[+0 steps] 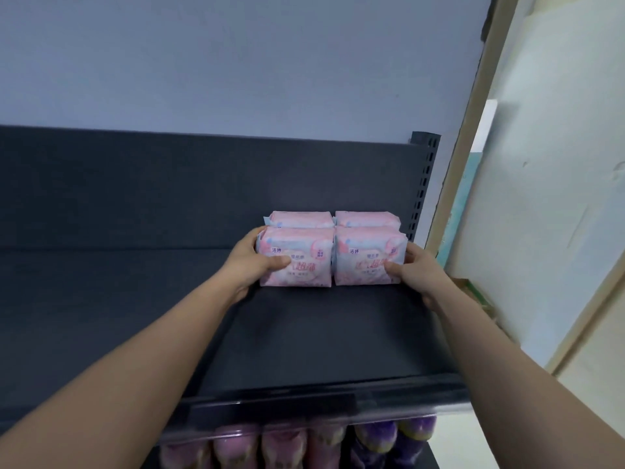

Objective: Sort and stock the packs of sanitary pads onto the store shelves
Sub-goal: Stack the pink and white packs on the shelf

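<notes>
So the front packs (297, 265) between the left hand (252, 262) and right hand (417, 269) are soft pink fading to white, pale blue at the edges, darker pink lettering. The back packs (299, 219) just past the hands, same colours. The shelf (304, 333) under both hands is plain dark charcoal. Below the wrists it's pink packs (280, 445), then purple packs (375, 434) with yellowish tops. The wall (236, 62) above is pale bluish grey.

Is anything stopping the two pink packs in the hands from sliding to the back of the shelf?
Yes. The left hand grips the front left pack, the right hand the front right pack. The rear left pack and rear right pack stand behind them, before the back panel, blocking the way.
</notes>
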### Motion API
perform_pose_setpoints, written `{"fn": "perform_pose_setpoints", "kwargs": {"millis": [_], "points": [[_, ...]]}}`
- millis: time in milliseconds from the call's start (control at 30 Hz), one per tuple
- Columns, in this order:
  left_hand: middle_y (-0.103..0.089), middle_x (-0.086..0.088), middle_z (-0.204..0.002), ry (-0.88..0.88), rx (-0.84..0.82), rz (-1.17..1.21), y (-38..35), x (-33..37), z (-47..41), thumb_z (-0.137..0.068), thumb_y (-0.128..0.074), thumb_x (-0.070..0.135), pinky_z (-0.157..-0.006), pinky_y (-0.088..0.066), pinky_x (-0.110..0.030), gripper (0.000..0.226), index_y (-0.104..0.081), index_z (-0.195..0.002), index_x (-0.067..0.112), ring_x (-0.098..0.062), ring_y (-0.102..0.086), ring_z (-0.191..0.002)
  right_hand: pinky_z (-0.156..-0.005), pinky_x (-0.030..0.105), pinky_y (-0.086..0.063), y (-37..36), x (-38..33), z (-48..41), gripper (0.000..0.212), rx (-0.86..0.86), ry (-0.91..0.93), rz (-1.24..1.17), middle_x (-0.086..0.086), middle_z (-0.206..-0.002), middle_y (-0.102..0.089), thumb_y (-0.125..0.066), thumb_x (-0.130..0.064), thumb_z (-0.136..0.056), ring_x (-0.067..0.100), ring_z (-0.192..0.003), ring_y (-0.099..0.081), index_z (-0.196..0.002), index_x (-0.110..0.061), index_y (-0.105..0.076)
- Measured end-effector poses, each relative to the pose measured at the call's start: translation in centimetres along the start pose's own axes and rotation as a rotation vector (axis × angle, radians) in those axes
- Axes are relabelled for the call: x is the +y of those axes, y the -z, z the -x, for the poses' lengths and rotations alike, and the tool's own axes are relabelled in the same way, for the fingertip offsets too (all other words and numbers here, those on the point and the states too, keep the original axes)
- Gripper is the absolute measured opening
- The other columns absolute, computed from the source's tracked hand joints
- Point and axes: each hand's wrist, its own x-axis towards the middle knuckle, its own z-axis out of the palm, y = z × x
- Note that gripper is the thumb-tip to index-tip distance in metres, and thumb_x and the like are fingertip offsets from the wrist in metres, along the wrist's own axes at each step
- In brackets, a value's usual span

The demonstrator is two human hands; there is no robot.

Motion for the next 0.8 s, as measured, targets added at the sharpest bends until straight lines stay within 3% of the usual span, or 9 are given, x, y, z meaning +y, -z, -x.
{"fn": "perform_pose_setpoints", "kwargs": {"millis": [200,300,400,500,600,700,800], "points": [[-0.068,-0.003,-0.108,-0.004,0.014,-0.015,-0.8,0.0,0.5,-0.077,-0.071,-0.011,-0.087,-0.054,-0.039,0.056,-0.052,-0.125,0.014,-0.019,-0.066,-0.099,-0.092,0.037,-0.047,0.0,-0.3,-0.4,0.041,-0.019,-0.016,0.101,0.008,-0.125,-0.060,-0.059,-0.008,-0.093,0.026,-0.112,-0.056,-0.132,-0.012,-0.050],[-0.067,-0.004,-0.113,-0.007,0.040,-0.043,-1.2,-0.1,0.7,-0.079,-0.071,-0.007,-0.090,-0.054,-0.040,0.051,-0.052,-0.120,0.017,-0.021,-0.065,-0.103,-0.089,0.035,-0.044,-0.1,-0.6,-0.2,0.039,-0.009,-0.018,0.173,0.005,-0.117,-0.057,-0.056,-0.009,-0.092,0.024,-0.108,-0.054,-0.131,-0.010,-0.047],[-0.065,0.002,-0.111,-0.013,0.085,-0.138,-1.4,-0.1,1.1,-0.081,-0.073,0.002,-0.090,-0.053,-0.036,0.052,-0.049,-0.124,0.018,-0.016,-0.064,-0.101,-0.098,0.045,-0.047,-0.3,-1.0,0.5,0.056,0.026,0.007,0.233,0.008,-0.126,-0.056,-0.057,-0.008,-0.085,0.029,-0.115,-0.054,-0.138,-0.012,-0.037],[-0.061,0.006,-0.117,-0.048,0.145,-0.334,-1.5,0.5,1.8,-0.081,-0.075,0.013,-0.092,-0.051,-0.034,0.062,-0.042,-0.134,0.020,-0.012,-0.060,-0.102,-0.110,0.049,-0.036,-0.3,-2.0,1.4,0.081,0.152,0.129,0.355,0.013,-0.150,-0.036,-0.061,-0.009,-0.083,0.033,-0.136,-0.038,-0.152,-0.012,-0.018],[-0.054,0.003,-0.129,-0.097,0.184,-0.528,-1.4,1.3,2.6,-0.081,-0.075,0.019,-0.087,-0.042,-0.026,0.080,-0.029,-0.147,0.016,-0.011,-0.052,-0.106,-0.115,0.044,-0.025,-0.6,-3.6,2.6,0.079,0.270,0.304,0.487,0.008,-0.158,-0.023,-0.062,-0.016,-0.085,0.028,-0.144,-0.023,-0.152,-0.016,-0.020],[-0.045,-0.002,-0.145,-0.127,0.213,-0.726,-0.8,2.4,3.8,-0.080,-0.076,0.024,-0.091,-0.037,-0.024,0.087,-0.025,-0.150,0.014,-0.017,-0.048,-0.125,-0.117,0.040,-0.022,-1.8,-5.4,3.8,0.069,0.276,0.481,0.529,0.007,-0.156,-0.028,-0.061,-0.020,-0.089,0.025,-0.144,-0.023,-0.150,-0.017,-0.028],[-0.042,-0.006,-0.148,-0.139,0.266,-0.896,1.3,3.3,5.4,-0.080,-0.077,0.028,-0.104,-0.037,-0.030,0.083,-0.032,-0.148,0.013,-0.020,-0.043,-0.133,-0.113,0.035,-0.024,-4.1,-6.7,5.1,0.060,0.199,0.675,0.544,0.009,-0.147,-0.041,-0.059,-0.018,-0.088,0.026,-0.138,-0.031,-0.145,-0.012,-0.039]]}}
